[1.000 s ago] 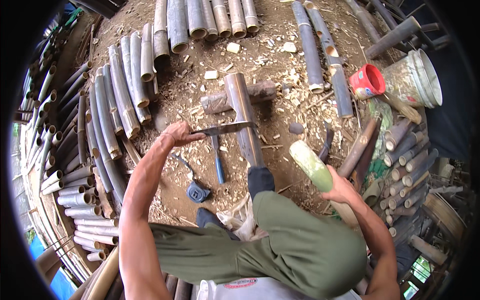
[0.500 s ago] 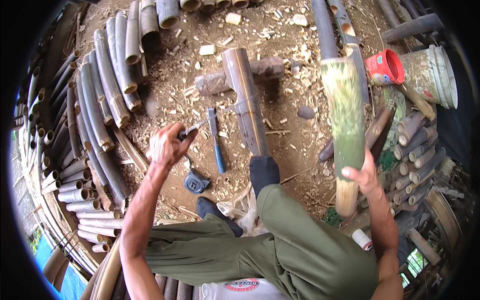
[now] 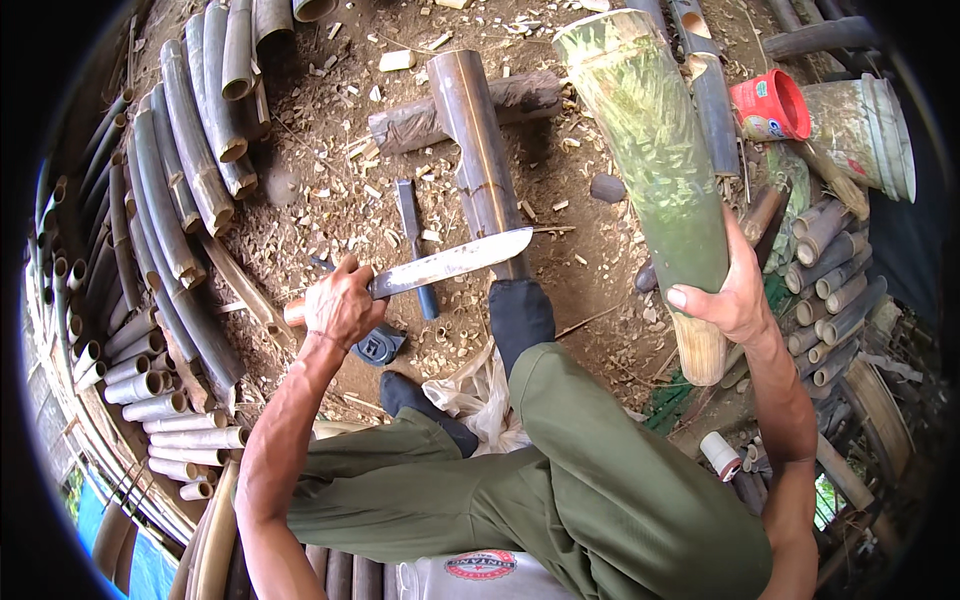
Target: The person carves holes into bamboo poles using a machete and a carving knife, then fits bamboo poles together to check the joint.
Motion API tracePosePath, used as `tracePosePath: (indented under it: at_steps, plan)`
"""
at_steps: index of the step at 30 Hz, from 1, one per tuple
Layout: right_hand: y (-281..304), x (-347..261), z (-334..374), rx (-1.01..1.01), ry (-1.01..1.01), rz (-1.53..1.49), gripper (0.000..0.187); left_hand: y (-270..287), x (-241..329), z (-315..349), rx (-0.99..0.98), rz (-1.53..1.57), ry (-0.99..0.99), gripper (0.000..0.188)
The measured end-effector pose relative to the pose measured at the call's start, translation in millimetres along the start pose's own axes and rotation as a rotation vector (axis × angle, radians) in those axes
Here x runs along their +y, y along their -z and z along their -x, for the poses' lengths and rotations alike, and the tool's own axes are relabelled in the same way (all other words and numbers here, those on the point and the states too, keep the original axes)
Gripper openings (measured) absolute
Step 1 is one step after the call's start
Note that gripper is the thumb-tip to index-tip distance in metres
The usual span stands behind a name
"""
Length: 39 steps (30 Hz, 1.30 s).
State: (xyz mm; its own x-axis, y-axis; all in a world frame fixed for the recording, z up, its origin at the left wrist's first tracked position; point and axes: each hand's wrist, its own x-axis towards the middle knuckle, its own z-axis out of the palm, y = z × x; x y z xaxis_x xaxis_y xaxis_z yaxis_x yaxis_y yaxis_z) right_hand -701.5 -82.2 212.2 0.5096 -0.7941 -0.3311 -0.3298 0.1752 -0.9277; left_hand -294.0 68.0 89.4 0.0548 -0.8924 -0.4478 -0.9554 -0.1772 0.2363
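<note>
Fingers of the left hand (image 3: 340, 305), at 9 o'clock, wrapped round the handle of a long knife (image 3: 455, 264); blade runs out toward 2 o'clock. Fingers of the right hand (image 3: 737, 297), at 3 o'clock, closed about the neck of a heavy green club (image 3: 650, 140), thumb across the front; far fingertips hidden behind it, cannot tell how far they meet. Club's battered head points toward 11, its pale butt toward 6.

Dark bamboo tube (image 3: 474, 130) near 12 o'clock, upper end resting on a cross-laid log (image 3: 525, 97); a socked foot (image 3: 520, 314) at its lower end. Tube shows a notch on its 9 o'clock side and a crosswise mark. Blade passes over the lower tube; contact can't be told.

Step in hand, my reading: bringing blade to tube, club held ready, clear of the blade. Next move seems to call for a steady left wrist, edge seated at the mark, well off the sock, and a square face of the club over the blade's back.

Nearby: blue-handled chisel (image 3: 428, 300) toward 10, tape measure (image 3: 380, 346) toward 8, red pail (image 3: 758, 108) toward 2. Chips all over the dirt floor (image 3: 330, 215).
</note>
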Motion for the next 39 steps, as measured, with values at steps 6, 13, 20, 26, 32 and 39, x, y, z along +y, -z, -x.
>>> tracePosePath:
  at_steps: [6, 13, 20, 26, 32, 39]
  plan:
    - [-5.6, 0.9, -5.1, -0.025, 0.003, -0.012, 0.094, -4.0, -5.1, -0.4, 0.014, 0.003, -0.005, 0.017]
    - [-20.9, -0.5, -10.8, -0.049, 0.245, 0.401, 0.095, -3.6, -10.2, -13.2, -0.128, -0.044, 0.041, 0.016]
    - [-29.9, 13.2, -81.7, -0.449, 1.234, 1.205, 0.070, 11.4, -7.9, -33.2, -0.204, -0.062, 0.056, 0.019]
    - [-57.8, -3.9, -46.3, -0.527, 0.999, 1.133, 0.069, 7.1, -14.8, -30.0, -0.207, -0.102, 0.043, 0.016]
    - [-25.9, 12.4, -94.0, -0.581, 0.982, 1.250, 0.064, 8.0, -12.6, -35.3, -0.169, -0.084, 0.035, 0.016]
    - [-66.9, -8.2, -43.1, -0.657, 1.187, 0.931, 0.055, 7.0, -14.5, -41.1, -0.170, -0.074, 0.022, 0.020]
